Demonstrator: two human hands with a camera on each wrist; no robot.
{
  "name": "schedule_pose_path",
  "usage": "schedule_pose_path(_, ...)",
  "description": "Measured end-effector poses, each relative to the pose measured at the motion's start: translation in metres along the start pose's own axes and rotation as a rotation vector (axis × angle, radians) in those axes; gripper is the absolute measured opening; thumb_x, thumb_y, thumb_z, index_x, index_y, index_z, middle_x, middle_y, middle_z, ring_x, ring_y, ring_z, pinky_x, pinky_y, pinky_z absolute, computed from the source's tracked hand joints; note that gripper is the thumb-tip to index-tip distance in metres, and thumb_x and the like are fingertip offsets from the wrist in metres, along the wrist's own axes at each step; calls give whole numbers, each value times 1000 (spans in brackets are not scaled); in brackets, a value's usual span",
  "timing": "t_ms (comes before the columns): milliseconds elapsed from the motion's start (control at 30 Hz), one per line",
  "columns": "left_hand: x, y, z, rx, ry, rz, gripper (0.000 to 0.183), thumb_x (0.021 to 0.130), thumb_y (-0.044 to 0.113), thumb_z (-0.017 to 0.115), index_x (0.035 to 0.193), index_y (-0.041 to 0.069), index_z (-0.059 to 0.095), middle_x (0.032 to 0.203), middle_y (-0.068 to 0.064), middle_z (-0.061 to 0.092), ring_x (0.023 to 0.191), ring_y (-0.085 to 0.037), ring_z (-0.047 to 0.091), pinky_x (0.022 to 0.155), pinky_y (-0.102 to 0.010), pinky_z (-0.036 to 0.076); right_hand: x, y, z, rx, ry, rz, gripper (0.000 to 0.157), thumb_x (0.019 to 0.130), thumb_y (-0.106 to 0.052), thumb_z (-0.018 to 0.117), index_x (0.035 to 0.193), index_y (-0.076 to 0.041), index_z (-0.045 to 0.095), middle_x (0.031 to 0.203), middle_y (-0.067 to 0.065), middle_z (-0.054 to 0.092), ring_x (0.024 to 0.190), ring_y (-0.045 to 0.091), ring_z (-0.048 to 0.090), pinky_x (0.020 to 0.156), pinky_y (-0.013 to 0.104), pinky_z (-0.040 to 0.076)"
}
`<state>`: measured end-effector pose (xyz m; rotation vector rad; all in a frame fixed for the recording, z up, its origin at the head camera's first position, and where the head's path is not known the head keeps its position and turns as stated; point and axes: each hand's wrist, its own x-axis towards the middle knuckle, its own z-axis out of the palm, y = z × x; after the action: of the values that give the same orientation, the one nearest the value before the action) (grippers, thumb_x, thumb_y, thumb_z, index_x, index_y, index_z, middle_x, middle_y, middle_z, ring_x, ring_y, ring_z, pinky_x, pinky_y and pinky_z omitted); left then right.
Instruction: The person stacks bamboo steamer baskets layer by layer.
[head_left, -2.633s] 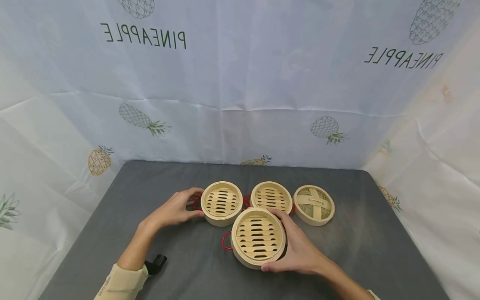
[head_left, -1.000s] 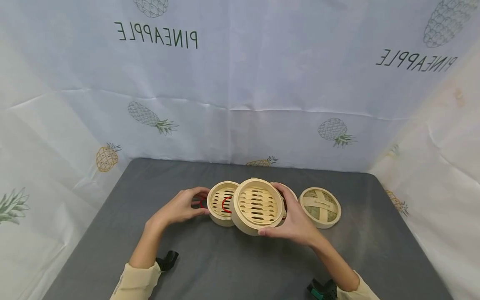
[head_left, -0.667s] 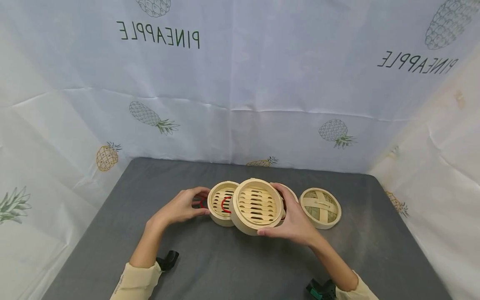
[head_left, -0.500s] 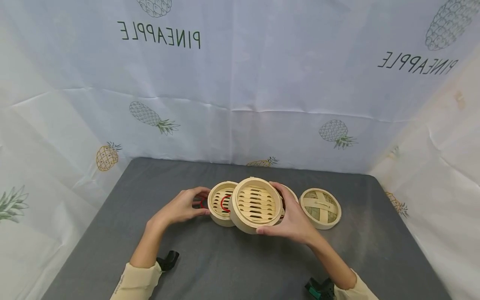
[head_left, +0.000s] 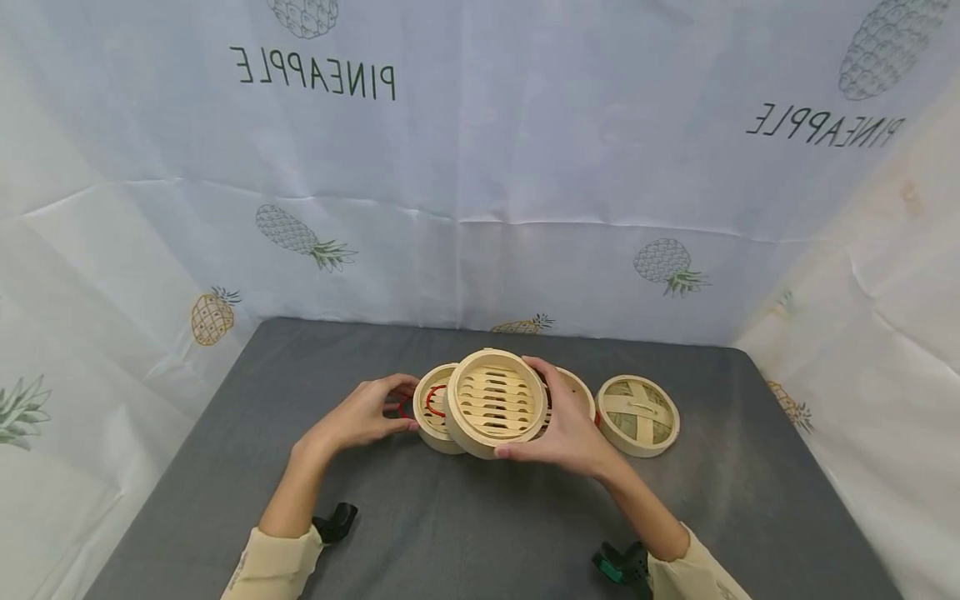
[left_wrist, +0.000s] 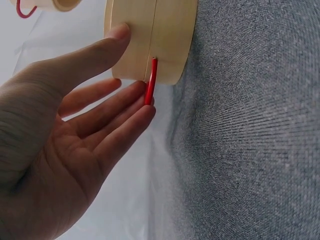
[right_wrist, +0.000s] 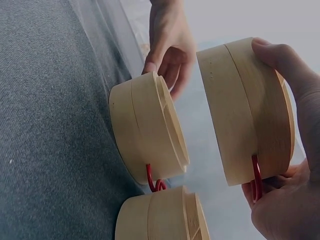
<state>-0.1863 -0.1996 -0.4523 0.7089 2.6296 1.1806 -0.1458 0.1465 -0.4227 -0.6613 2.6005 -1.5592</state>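
Observation:
My right hand (head_left: 558,429) holds a round bamboo steamer tier (head_left: 495,398) by its right side, raised and tilted, slatted floor showing. In the right wrist view that tier (right_wrist: 232,115) hangs apart from a second tier (right_wrist: 145,127) on the table. The second tier (head_left: 433,435), partly covered in the head view, has my left hand (head_left: 367,412) at its left side. Up close, my left thumb presses its wall (left_wrist: 160,30) while the fingers reach around by the red handle (left_wrist: 151,82). A third tier (head_left: 581,396) sits behind my right hand, mostly hidden.
A woven bamboo lid (head_left: 637,417) lies to the right of the tiers. Everything stands toward the back of a grey-covered table (head_left: 450,533). A pineapple-print curtain (head_left: 525,150) hangs behind the table and along both sides.
My right hand has lifted its tier from in front of the others, then carried it left over the second tier. My left hand has stayed at the second tier.

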Motion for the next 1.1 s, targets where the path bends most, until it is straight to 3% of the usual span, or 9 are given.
schedule_pose_path(267,-1,0,0,-11,-5,-9,57,92,12,87,143,0,62,133,-17,74,127,-35,72,109,-49,62,11,-3,6,-6,-12,-5,123,69,-35,104,167,-19,32,156,7,53,139,26,59,112,45,54)
schedule_pose_path(433,-2,-1,-1,5,4,-15,57,92,12,88,142,0,63,132,-17,75,127,-35,73,108,-49,62,17,-3,9,-19,-6,1,123,68,-37,105,167,-23,33,157,5,53,141,25,59,115,51,53)
schedule_pose_path(567,-2,-1,-2,-2,2,-17,58,92,11,88,143,-1,62,132,-18,74,127,-36,73,109,-49,62,20,-2,11,-15,4,10,124,68,-37,105,167,-18,34,157,7,54,141,27,58,116,55,50)
schedule_pose_path(833,-1,-1,-1,11,2,-11,59,91,12,89,142,-3,62,133,-19,74,126,-38,74,104,-48,64,24,2,15,22,-18,33,123,70,-34,104,168,-20,31,160,8,51,142,26,58,117,54,49)
schedule_pose_path(1100,-1,0,-1,9,0,-25,62,92,14,89,144,-4,61,137,-22,72,126,-42,74,100,-47,66,31,4,22,24,-20,10,124,69,-36,104,167,-14,32,158,7,53,138,24,60,116,51,50)
